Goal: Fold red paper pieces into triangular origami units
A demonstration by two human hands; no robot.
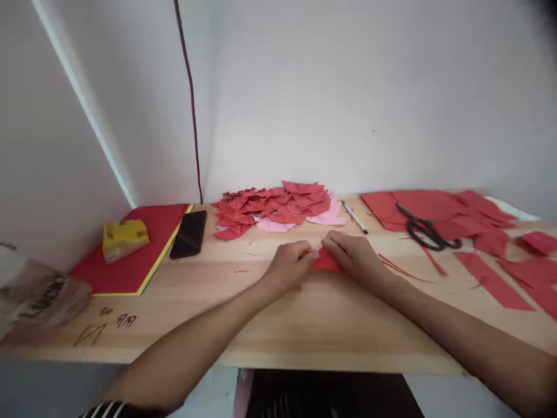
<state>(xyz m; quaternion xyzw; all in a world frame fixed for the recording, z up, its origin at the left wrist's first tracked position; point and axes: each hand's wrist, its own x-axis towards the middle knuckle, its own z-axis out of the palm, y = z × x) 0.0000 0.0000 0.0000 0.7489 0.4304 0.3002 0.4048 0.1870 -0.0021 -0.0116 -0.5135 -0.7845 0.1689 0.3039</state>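
Observation:
A small red piece of paper (325,262) lies on the wooden table (278,325), mostly covered by my hands. My left hand (290,265) has its fingers curled and pinches the paper's left edge. My right hand (354,255) presses down on the paper's right side with fingers closed on it. Behind them sits a pile of folded red and pink paper pieces (276,208).
Black scissors (424,229) lie on red paper sheets (439,210) at the right, with cut red strips (494,281) nearby. A pen (354,217) lies beside the pile. At the left are a black phone (188,234), a red pad (134,249), a yellow packet (125,238) and a plastic bag (37,293).

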